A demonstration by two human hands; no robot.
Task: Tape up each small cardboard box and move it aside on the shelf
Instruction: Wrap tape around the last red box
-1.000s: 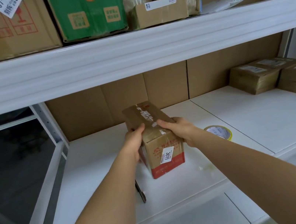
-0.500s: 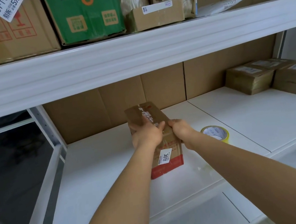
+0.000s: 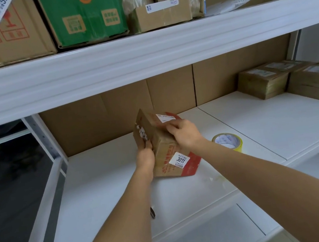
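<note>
**Small box tilted in both hands at centre frame**

We hold the small cardboard box (image 3: 165, 151) tipped on the white shelf (image 3: 106, 183). Our left hand (image 3: 145, 156) grips its left side, fingers curled; our right hand (image 3: 183, 133) clasps the top. A tape roll (image 3: 227, 142) lies just right.

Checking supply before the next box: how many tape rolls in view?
1. The yellow tape roll lies on the shelf board, right of the small cardboard box held in both hands. More may be hidden.
</note>
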